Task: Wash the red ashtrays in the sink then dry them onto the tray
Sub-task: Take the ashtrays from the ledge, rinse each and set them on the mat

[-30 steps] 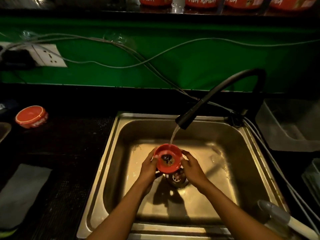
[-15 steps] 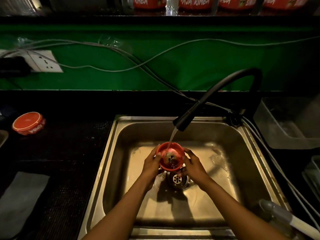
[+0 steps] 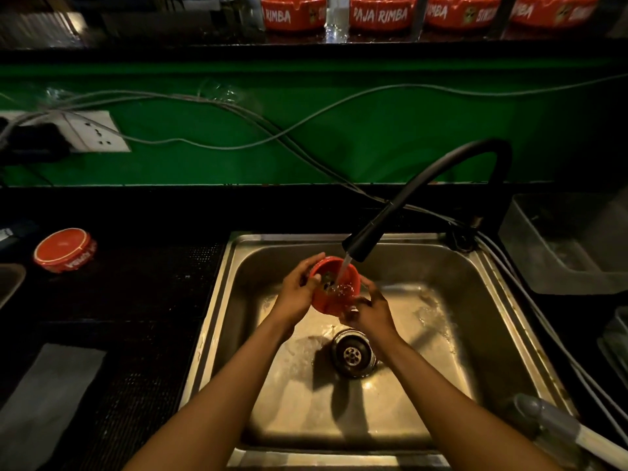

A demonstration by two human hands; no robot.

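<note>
You stood at a steel sink [image 3: 217, 321] set in a dark counter, with the job only partly under way. Far left on the counter, one red ashtray [image 3: 64, 249] sat upside down, well apart from the sink; whether it had been washed could not be told. Near left lay a grey cloth [image 3: 44, 402]. No drying tray could be made out for certain, though the edge of something showed at the far left. Along the far shelf, a row of red ashtrays [image 3: 380, 13] with white lettering stood waiting, and these looked like the bulk of what was left.

In the middle, over the sink, your left hand [image 3: 294, 295] gripped the left rim of the ashtray being washed [image 3: 334, 288], fingers curled over its far edge and thumb at its mouth. The ashtray was tilted toward you, held above the basin floor and above and just beyond the drain [image 3: 351, 355]. A stream from the black tap [image 3: 360, 244] ran straight into the bowl, where dark residue showed. Your right hand [image 3: 368, 311] held the ashtray's near right side from below, fingers curled against it.

So this piece was mid-rinse, by my judgement, with drying not yet started. To the right stood a clear plastic tub [image 3: 557, 246]
</note>
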